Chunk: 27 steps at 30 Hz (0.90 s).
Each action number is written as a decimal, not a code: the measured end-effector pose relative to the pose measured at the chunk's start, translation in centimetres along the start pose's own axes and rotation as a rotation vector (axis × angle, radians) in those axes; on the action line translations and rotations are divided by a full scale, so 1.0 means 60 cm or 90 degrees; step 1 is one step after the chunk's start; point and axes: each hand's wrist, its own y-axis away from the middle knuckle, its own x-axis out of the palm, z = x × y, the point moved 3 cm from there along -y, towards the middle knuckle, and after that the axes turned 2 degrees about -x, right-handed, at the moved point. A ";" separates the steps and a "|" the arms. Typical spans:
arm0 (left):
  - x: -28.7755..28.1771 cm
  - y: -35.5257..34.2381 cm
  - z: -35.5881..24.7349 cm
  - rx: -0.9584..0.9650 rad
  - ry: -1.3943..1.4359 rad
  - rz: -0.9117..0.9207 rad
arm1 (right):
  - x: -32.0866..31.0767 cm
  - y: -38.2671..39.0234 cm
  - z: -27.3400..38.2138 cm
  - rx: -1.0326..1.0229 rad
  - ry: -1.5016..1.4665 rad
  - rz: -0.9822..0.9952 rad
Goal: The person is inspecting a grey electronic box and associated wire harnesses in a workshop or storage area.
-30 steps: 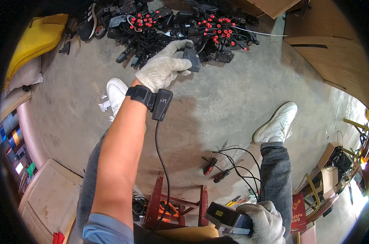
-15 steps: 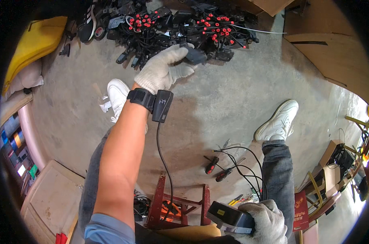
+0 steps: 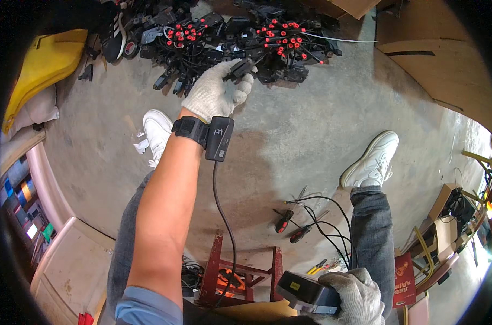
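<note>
- Bare grey concrete floor point(image 3: 294, 135) here, with big cardboard point(image 3: 446, 76) over on the right and a yellow curved panel point(image 3: 42, 67) on the left.
- Messy pile of black parts point(image 3: 164, 59) at the far side, with two bunches of red-tipped cables point(image 3: 284, 40) on it.
- Left hand point(image 3: 213, 89), in a whitish knit glove, is closed on a small dark part point(image 3: 241, 69), right by the pile's near edge. Can't tell if the part touches the pile.
- Right hand point(image 3: 357, 295), also gloved, is down low by the right leg, wrapped around one end of a chunky black box point(image 3: 303, 287).
- Two screwdrivers point(image 3: 284, 222) lie on the floor between the legs, just beside some loopy black cables point(image 3: 341, 216).
- Red wooden stool point(image 3: 209, 271) sits at the bottom, left of the box.
</note>
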 end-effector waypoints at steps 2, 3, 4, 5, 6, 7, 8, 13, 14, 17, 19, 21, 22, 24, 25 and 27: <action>0.004 -0.002 0.004 -0.002 0.002 -0.003 | -0.001 0.000 0.001 0.002 0.001 -0.003; 0.004 -0.005 0.007 0.000 0.011 -0.027 | -0.001 0.000 0.002 0.005 0.001 -0.007; 0.004 -0.008 0.009 0.001 0.021 -0.052 | -0.002 0.000 0.002 0.008 0.000 -0.010; -0.007 -0.003 0.002 0.006 0.016 -0.060 | 0.006 0.004 -0.004 0.000 -0.007 -0.007; -0.007 -0.005 0.000 -0.035 0.044 -0.036 | 0.016 0.006 -0.009 0.008 0.006 -0.010; -0.008 -0.006 0.000 -0.077 0.072 -0.012 | 0.021 0.007 -0.013 0.015 0.019 -0.012; -0.009 -0.007 0.003 -0.076 0.071 -0.012 | 0.016 0.012 -0.013 0.015 0.019 -0.012; 0.010 -0.004 0.011 -0.071 0.106 -0.081 | 0.000 0.000 0.000 0.003 -0.006 -0.004; 0.007 -0.007 0.010 -0.071 0.107 -0.079 | -0.001 -0.001 0.002 0.004 -0.004 -0.005; -0.004 -0.007 0.008 -0.066 0.096 -0.037 | 0.000 -0.001 -0.001 -0.004 -0.009 -0.002; 0.002 -0.004 0.008 -0.066 0.106 -0.066 | 0.000 0.000 -0.001 -0.007 -0.006 -0.001; -0.005 0.002 0.007 -0.034 0.092 0.001 | 0.000 -0.001 -0.001 -0.008 -0.007 -0.001; -0.005 0.005 0.004 -0.002 0.077 0.068 | 0.000 -0.001 0.000 -0.010 -0.009 -0.002; -0.004 0.006 0.005 0.044 0.023 0.049 | 0.000 -0.001 0.000 -0.010 -0.004 -0.002; 0.000 0.008 0.004 0.089 -0.031 0.031 | 0.000 -0.001 0.000 -0.010 0.000 -0.002; 0.010 0.018 0.002 0.105 -0.063 0.027 | 0.000 -0.001 0.001 -0.005 0.002 0.000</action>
